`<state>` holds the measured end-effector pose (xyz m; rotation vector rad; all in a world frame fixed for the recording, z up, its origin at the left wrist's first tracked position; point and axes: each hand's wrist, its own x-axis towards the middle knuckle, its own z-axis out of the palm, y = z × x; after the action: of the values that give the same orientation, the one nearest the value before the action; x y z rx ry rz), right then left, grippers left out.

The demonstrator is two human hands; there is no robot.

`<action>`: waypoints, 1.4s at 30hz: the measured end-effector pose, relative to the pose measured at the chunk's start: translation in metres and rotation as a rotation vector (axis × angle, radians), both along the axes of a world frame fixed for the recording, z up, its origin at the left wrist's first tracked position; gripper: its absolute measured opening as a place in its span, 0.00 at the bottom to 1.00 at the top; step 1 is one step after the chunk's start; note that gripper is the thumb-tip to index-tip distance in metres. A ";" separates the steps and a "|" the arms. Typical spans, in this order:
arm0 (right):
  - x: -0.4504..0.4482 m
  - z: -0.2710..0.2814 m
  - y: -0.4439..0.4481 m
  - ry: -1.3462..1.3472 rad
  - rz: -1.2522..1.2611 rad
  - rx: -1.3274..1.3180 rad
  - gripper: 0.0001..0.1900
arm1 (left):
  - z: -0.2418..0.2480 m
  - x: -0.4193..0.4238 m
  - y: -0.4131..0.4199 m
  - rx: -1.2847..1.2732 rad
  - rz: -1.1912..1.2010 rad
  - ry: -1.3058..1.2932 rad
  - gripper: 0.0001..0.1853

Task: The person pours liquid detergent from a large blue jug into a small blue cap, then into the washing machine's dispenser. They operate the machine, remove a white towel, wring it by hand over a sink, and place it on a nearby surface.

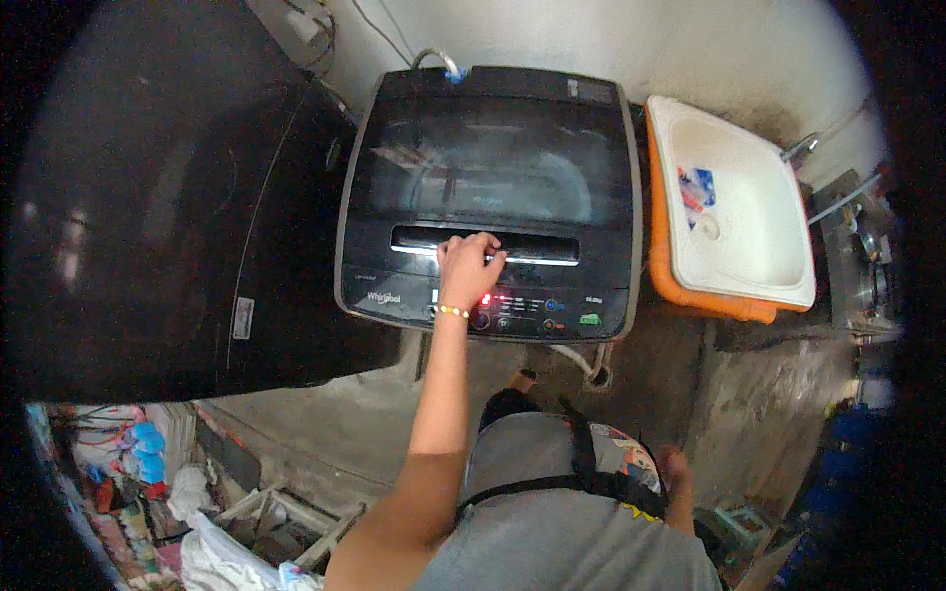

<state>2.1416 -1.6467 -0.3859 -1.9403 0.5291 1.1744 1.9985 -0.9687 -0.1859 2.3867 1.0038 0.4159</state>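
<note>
A black Whirlpool top-loading washing machine (488,148) stands before me with its dark see-through lid (510,166) down. My left hand (471,260) reaches over the front panel, its curled fingers at the recessed lid handle (543,260) with its bright metal strip. A beaded bracelet (452,311) circles that wrist. Red lights glow on the control panel (517,310), which my forearm partly covers. Low at my right side hangs my right hand (674,464), partly hidden by my body, so its fingers are unclear.
Left of the washer is a large black glossy appliance (162,221). On the right, a white basin (761,214) sits over an orange tub (672,292), with a small plastic packet (697,193) inside. A drain hose (573,360) runs below. White cloth (222,554) lies at lower left.
</note>
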 end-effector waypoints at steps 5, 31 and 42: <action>-0.002 -0.004 0.002 -0.128 0.028 0.097 0.21 | -0.002 0.008 -0.103 0.138 0.055 0.123 0.41; -0.071 -0.058 -0.088 -0.018 -0.022 0.014 0.20 | -0.023 -0.035 -0.216 -0.131 0.027 -0.128 0.35; -0.087 -0.070 -0.091 0.023 -0.024 -0.012 0.19 | -0.041 -0.025 -0.215 -0.273 0.098 -0.156 0.35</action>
<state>2.0544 -1.7378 -0.4558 -1.9276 0.5709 1.1825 1.9736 -1.1833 -0.2271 2.0368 1.0372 0.4606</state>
